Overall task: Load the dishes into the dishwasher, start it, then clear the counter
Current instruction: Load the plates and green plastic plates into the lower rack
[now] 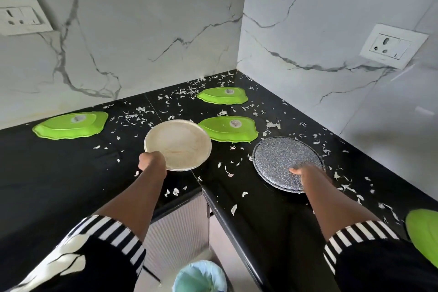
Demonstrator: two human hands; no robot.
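My left hand (151,160) grips the near rim of a round cream plate (180,143), held just above the black counter (59,173). My right hand (304,174) grips the near edge of a speckled grey round plate (284,156) that lies on the counter's right wing. Three green leaf-shaped dishes lie upside down: one at the left (71,125), one in the middle (227,129) right behind the cream plate, one at the back (222,96).
White peel scraps (189,92) litter the counter, thickest toward the corner. Marble walls carry sockets at left (21,15) and right (393,45). Another green dish (424,234) shows at the right edge. A bin with a pale blue liner (201,277) stands below.
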